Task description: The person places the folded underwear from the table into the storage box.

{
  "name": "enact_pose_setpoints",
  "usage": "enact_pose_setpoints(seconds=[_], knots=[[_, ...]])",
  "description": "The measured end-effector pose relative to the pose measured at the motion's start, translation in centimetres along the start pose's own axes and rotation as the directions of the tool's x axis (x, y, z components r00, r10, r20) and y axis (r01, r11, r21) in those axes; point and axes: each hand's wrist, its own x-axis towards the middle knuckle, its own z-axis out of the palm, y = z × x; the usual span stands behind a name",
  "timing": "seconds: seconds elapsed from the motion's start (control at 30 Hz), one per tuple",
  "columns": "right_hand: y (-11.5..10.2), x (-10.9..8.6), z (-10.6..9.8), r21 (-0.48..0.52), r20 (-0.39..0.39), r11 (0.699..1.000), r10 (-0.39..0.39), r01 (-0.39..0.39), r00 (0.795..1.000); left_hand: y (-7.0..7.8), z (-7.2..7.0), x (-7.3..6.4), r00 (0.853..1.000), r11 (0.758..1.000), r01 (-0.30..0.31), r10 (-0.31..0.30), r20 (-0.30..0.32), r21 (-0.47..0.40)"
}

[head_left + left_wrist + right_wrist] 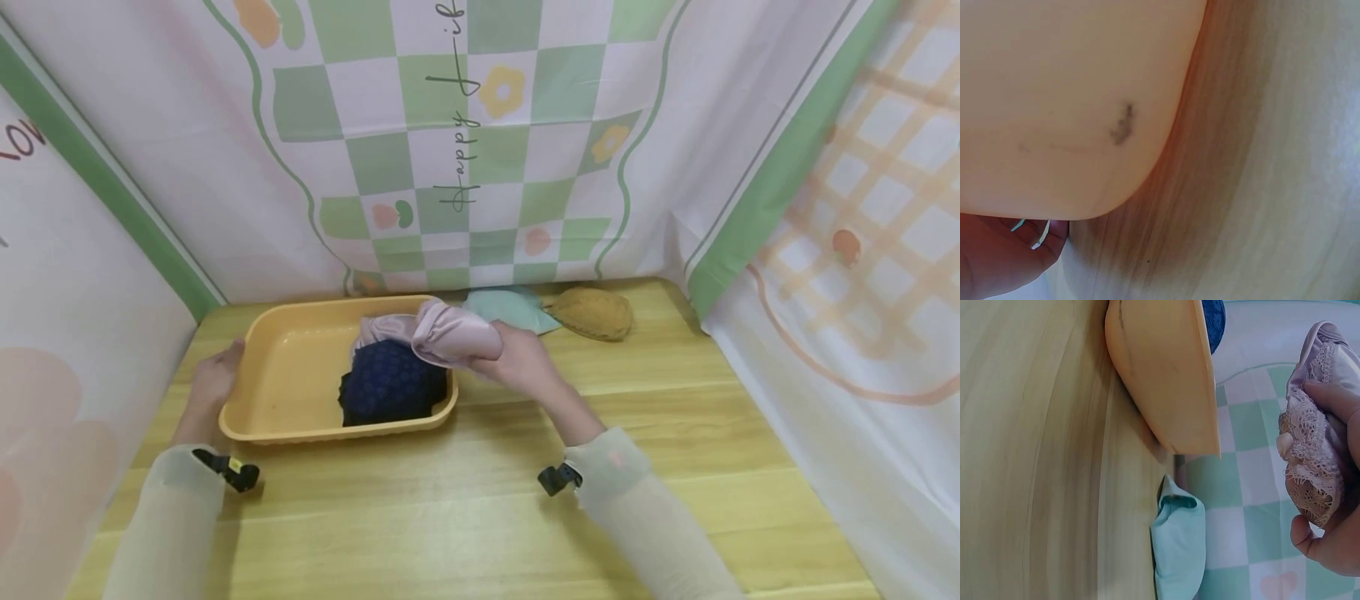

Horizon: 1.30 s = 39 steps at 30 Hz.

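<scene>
My right hand (pixel 517 358) holds folded pink satin underwear (pixel 453 333) just over the right rim of a yellow-orange plastic tray (pixel 288 367). Its lace trim (pixel 1310 447) shows between thumb and fingers in the right wrist view. At the tray's left end, my left hand (pixel 213 383) grips the side; in the left wrist view its fingers (pixel 1050 244) bend along the outer wall. Folded dark blue lace underwear (pixel 393 379) lies in the right half of the tray. Behind it sits another pink satin piece (pixel 386 327), partly covered.
Beyond the tray's right end, a folded mint-green satin piece (pixel 510 308) lies at the back of the wooden table (pixel 465 517). A mustard-brown folded piece (pixel 596 314) with a scalloped edge is beside it. Printed cloth (pixel 502 158) hangs along the back and both sides.
</scene>
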Motion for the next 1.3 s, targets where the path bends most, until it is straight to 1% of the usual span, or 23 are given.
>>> enact_pose_setpoints(seconds=[0.07, 0.23, 0.4, 0.5, 0.73, 0.97, 1.07, 1.3], knots=[[-0.3, 0.1, 0.2, -0.007, 0.006, 1.0, -0.008, 0.008, 1.0, 0.0, 0.0, 0.1, 1.0, 1.0, -0.005, 0.005, -0.008, 0.014], [-0.8, 0.3, 0.9, -0.005, 0.016, 1.0, -0.019, 0.019, 1.0, 0.1, -0.1, 0.1, 1.0, 1.0, -0.022, 0.023, -0.014, 0.006], [-1.4, 0.4, 1.5, 0.015, 0.032, 1.0, -0.01, 0.01, 0.999, 0.2, -0.1, 0.1, 1.0, 1.0, -0.014, 0.014, -0.01, -0.002], [-1.8, 0.5, 1.8, 0.012, 0.037, 1.0, -0.015, 0.015, 0.999, 0.3, -0.1, 0.1, 1.0, 1.0, -0.012, 0.012, -0.009, 0.012], [-3.0, 1.2, 2.5, -0.04, 0.031, 0.997, -0.071, 0.072, 0.997, 0.2, -0.2, 0.2, 1.0, 0.999, -0.027, 0.027, -0.011, 0.031], [-3.8, 1.9, 3.2, -0.121, 0.055, 0.986, -0.106, 0.112, 0.993, -0.1, -0.1, 0.2, 0.999, 0.999, -0.03, 0.03, -0.017, 0.012], [-4.1, 2.3, 3.5, -0.146, 0.06, 0.982, -0.109, 0.117, 0.992, -0.2, -0.1, 0.3, 0.999, 0.999, -0.031, 0.031, -0.015, 0.021], [-4.6, 2.6, 4.2, -0.162, 0.079, 0.981, -0.09, 0.102, 0.993, -0.2, -0.2, 0.5, 1.0, 0.999, -0.019, 0.019, 0.0, 0.028]])
